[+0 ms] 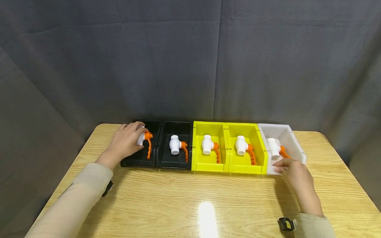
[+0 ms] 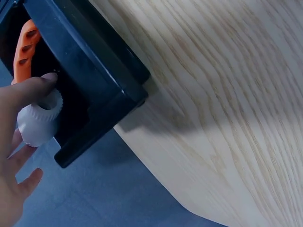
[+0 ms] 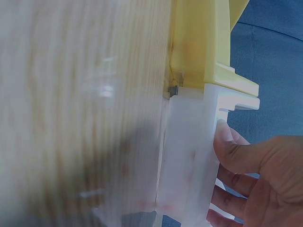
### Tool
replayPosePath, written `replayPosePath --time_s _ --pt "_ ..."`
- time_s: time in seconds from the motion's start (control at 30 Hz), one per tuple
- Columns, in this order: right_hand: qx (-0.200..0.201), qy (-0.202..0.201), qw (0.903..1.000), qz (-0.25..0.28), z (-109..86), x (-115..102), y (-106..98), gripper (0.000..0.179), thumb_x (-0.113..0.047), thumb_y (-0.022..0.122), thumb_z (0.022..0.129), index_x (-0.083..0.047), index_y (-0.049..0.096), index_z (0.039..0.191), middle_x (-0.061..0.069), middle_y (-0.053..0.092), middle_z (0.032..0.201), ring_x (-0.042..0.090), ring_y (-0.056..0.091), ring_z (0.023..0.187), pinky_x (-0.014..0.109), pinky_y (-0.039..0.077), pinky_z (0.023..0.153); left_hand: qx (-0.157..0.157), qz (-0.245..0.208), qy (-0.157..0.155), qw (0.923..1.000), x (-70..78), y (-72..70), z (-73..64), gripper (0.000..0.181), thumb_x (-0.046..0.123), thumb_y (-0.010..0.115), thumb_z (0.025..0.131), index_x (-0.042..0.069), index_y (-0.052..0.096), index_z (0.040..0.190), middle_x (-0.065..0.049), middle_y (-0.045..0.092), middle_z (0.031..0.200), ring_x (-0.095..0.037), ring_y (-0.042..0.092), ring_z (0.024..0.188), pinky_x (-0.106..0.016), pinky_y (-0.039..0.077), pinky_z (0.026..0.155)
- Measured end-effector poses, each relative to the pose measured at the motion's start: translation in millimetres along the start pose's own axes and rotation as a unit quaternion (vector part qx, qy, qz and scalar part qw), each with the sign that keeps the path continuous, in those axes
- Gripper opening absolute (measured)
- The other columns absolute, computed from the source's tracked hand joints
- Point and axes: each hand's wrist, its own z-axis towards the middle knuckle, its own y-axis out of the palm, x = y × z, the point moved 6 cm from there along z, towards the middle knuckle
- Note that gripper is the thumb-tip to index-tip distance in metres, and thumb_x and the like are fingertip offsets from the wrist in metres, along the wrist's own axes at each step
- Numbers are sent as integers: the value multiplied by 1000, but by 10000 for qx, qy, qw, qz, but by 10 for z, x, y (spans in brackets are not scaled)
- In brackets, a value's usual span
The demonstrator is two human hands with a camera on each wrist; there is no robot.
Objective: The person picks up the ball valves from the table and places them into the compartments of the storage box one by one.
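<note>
My left hand [image 1: 125, 140] holds a white ball valve [image 2: 39, 122] by its body, over the leftmost black bin [image 1: 131, 162]. The valve's orange lever [image 1: 149, 148] points toward the front; part of its body is hidden behind the fingers. In the left wrist view the thumb lies across the valve near its round opening. At the far right, my right hand [image 1: 299, 177] is over the front of the white bin [image 1: 293, 140], thumb right at the front lip and fingers loosely bent. Another ball valve [image 1: 273, 148] lies inside, just beyond the fingertips.
A second black bin [image 1: 172, 127] and two yellow bins [image 1: 209, 167] [image 1: 247, 168] fill the row between, each with a white valve with an orange lever. The bins stand along the back of a wooden table [image 1: 166, 198], before a grey curtain [image 1: 166, 66].
</note>
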Motion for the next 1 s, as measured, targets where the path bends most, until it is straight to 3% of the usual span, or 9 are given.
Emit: replayPosePath --time_s 0.23,0.63,1.0 --pt "45 -29 10000 -45 -17 -25 0 11 -13 73 90 -4 75 97 24 69 105 48 62 90 48 46 63 -474 -228 -239 9983 19 119 60 60 14 91 71 5 65 124 -20 50 135 -38 51 120 -58 47 95" --pt "30 -30 10000 -43 -12 -17 1 11 -12 73 89 -4 75 97 24 69 106 48 62 91 50 46 65 -918 -232 -231 9952 86 291 92 58 17 90 73 6 66 124 -16 53 132 -37 54 117 -59 46 96" --pt "73 10 10000 -55 -17 -17 -1 12 -14 72 91 -4 75 97 26 68 107 48 63 89 50 45 63 -1075 -410 -445 9924 60 411 81 57 12 89 73 2 65 124 -18 53 131 -36 55 114 -55 49 93"
